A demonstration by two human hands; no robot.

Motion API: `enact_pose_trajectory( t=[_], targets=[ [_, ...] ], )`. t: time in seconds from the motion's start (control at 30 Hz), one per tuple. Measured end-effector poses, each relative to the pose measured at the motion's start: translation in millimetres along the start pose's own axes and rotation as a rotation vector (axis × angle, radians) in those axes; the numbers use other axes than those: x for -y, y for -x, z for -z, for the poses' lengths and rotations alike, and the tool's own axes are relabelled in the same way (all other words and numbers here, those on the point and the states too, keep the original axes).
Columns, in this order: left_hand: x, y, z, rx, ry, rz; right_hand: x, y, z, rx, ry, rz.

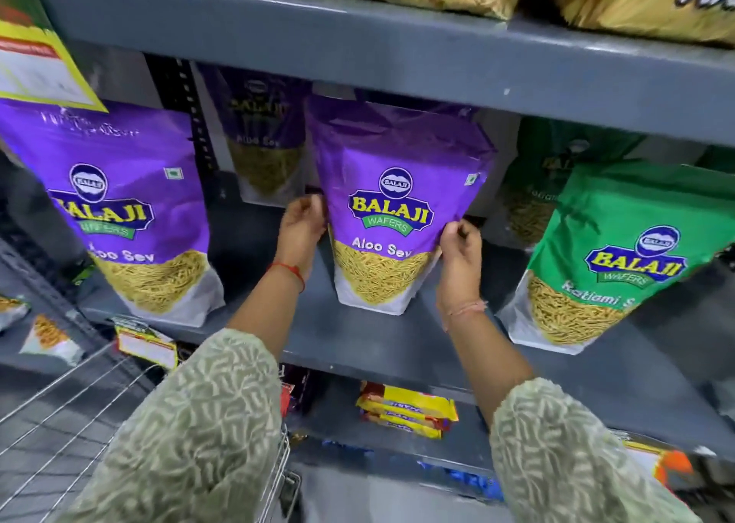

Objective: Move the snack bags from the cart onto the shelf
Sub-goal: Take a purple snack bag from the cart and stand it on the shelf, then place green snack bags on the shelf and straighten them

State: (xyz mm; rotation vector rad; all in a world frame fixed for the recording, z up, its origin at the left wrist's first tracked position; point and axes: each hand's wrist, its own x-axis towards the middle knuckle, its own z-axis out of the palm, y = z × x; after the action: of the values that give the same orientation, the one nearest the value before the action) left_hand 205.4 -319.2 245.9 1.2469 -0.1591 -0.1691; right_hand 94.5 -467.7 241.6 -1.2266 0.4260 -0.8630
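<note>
The grey shelf (358,335) is stocked with upright bags. A purple Aloo Sev bag (391,220) is flanked left by another purple bag (127,212), right by a green bag (612,260).

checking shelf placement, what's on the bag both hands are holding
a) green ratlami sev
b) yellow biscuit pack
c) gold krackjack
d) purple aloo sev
d: the left hand and right hand grip the two sides of the purple Aloo Sev bag, which stands upright on the grey shelf; the green Ratlami bag stands untouched to its right.
</note>
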Motion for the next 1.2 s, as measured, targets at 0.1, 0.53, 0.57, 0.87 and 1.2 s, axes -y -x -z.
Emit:
enact_pose_trajectory(
  t=[0.1, 0.53, 0.57, 0.87, 1.2],
  targets=[
    [25.6, 3.9, 20.6, 0.146, -0.167, 0.146, -25.9, 5.4, 30.2, 0.262, 0.207, -0.150],
    [63.5, 48.6, 64.3, 0.361, -0.701, 0.142, -50.4, 57.5, 44.6, 0.423, 0.823, -0.216],
    [63.5, 53.0, 70.4, 0.367, -0.709, 0.140, -49.7, 64.3, 46.3, 0.431, 0.847, -0.197],
    [68.3, 76.7, 96.4, 0.389, -0.669, 0.149, -41.0, 102.3, 50.0, 0.414, 0.921, -0.126],
    [59.4, 79.0, 95.6, 0.445, -0.736, 0.178, -39.4, 106.0, 50.2, 0.403, 0.921, -0.153]
  ],
)
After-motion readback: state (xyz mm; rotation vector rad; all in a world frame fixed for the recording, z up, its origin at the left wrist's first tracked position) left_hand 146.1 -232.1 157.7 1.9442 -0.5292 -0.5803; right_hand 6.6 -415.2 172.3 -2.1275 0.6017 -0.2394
